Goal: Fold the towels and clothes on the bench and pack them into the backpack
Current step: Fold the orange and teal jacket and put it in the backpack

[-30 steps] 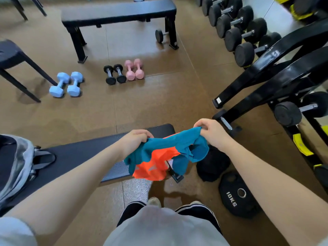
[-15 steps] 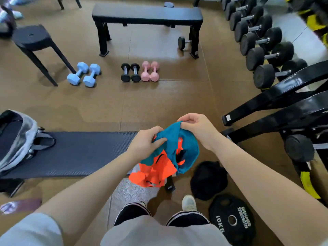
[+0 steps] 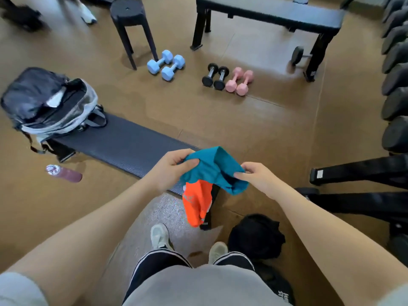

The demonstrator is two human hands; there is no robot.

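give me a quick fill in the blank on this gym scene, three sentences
1. Both hands, left hand and right hand, hold a teal and ____ garment.
2. The backpack sits on the ____ end of the bench.
3. The pair of dumbbells nearest the stool is ____ in colour.

Missing words: orange; left; blue

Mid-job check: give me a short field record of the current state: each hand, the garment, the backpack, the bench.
left hand: pinches the garment's left edge
right hand: pinches its right edge
teal and orange garment: held in the air, bunched, orange part hanging down, not yet folded
backpack: on the bench's far left end, main compartment open
bench: bare pad between backpack and hands
black cloth: on the floor by the right foot
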